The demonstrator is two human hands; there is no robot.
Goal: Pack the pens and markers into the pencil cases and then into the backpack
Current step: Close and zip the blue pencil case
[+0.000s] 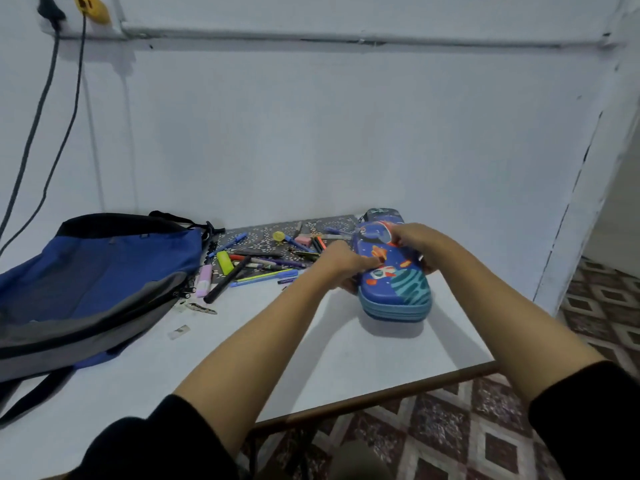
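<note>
2 sides of the blue pencil case [394, 292], at the counter's [363, 358] far right, are clasped: left grip [341, 268] and right grip [420, 242] curl round it. We judge it rigid, light and smooth, so the long edges hold best.

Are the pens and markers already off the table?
No, the pens and markers lie scattered on the table between the backpack and the pencil case.

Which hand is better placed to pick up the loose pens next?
Left, probably. The left hand grips the blue pencil case on the side next to the loose pens; the right hand holds the side away from them.
</note>
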